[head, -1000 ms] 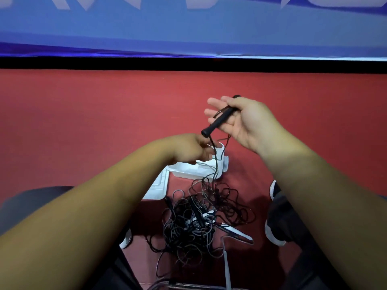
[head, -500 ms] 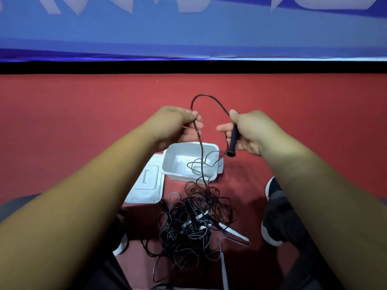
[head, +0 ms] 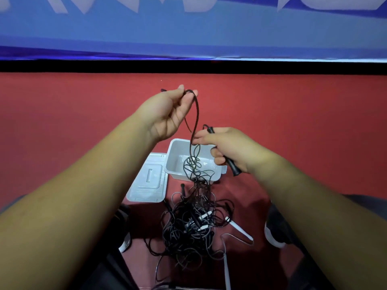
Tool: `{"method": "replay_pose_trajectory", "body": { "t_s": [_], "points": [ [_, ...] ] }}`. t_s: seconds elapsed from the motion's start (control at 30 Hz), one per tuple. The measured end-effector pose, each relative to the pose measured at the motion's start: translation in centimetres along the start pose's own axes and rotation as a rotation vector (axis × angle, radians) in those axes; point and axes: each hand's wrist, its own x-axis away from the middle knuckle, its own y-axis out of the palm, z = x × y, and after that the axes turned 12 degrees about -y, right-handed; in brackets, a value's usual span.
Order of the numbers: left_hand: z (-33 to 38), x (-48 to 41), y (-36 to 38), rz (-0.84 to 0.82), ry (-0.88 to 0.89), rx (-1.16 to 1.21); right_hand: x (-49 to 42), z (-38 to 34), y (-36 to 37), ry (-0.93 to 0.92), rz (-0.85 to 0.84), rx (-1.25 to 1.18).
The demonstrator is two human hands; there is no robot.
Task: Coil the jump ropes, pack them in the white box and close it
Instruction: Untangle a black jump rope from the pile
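On the red floor (head: 83,111), a white lid (head: 146,181) lies flat, touching the open white box (head: 174,158) on its left. The left hand (head: 167,116) pinches a black cord (head: 197,114) held high. Tangled jump ropes (head: 188,227) heap toward the floor's near edge. The right hand (head: 234,147) grips a black handle (head: 234,169).

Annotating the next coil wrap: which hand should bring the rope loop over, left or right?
Left, probably. The left hand holds the raised black rope and can swing it; the right hand is occupied gripping the black handle.
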Motion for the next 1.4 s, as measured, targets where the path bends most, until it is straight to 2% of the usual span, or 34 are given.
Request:
{"method": "replay_pose_trajectory", "body": {
  "t_s": [0.13,0.23,0.3,0.4,0.5,0.57,0.63,0.73,0.83,0.93,1.03,1.1,1.17,1.33,1.4],
  "points": [
    [0.5,-0.2,-0.4,-0.010,0.045,0.050,0.3,0.1,0.8,-0.112,-0.048,0.139],
    [1.1,-0.8,-1.1,0.024,0.086,-0.012,0.5,-0.7,1.0,-0.148,-0.024,0.118],
    [1.0,-0.9,-1.8,0.066,0.048,-0.210,0.5,-1.7,1.1,-0.149,0.004,-0.026],
    [-0.2,-0.4,-3.2,0.098,-0.093,-0.770,0.6,-3.4,0.9,-0.164,0.030,-0.326],
    [-2.0,0.4,-4.7,-0.066,-0.298,-1.287,0.3,-4.8,-0.1,-0.175,0.081,-0.513],
    [-3.2,0.7,-5.5,-0.202,-0.363,-1.466,0.1,-5.1,-1.1,-0.174,0.130,-0.577],
    [-3.9,0.6,-6.1,-0.214,-0.304,-1.534,-0.2,-5.0,-2.0,-0.171,0.196,-0.592],
    [-3.9,0.6,-6.1,-0.111,-0.250,-1.381,-1.0,-4.3,-3.0,-0.130,0.291,-0.496],
    [-3.1,1.0,-4.8,-0.057,-0.206,-1.073,-1.4,-2.9,-3.1,0.003,0.326,-0.223],
    [-2.2,1.0,-3.2,-0.032,-0.118,-0.729,-1.4,-1.3,-2.4,0.152,0.151,0.105],
    [-1.5,0.5,-2.1,-0.036,-0.111,-0.385,-0.8,-0.4,-1.4,0.098,-0.015,0.411],
    [-1.1,0.2,-1.8,-0.041,-0.110,-0.168,-0.2,-0.4,-0.7,0.057,-0.088,0.361],
    [-0.6,-0.2,-1.8,-0.028,-0.067,-0.049,0.2,-0.2,-0.4,0.032,-0.140,0.287],
    [1.2,-0.8,-2.9,0.001,0.011,0.079,-0.1,0.8,-0.1,-0.044,-0.196,0.323],
    [1.6,-1.1,-3.5,0.052,0.047,0.027,-0.3,0.8,-0.1,-0.059,-0.170,0.323]
  ]
}}
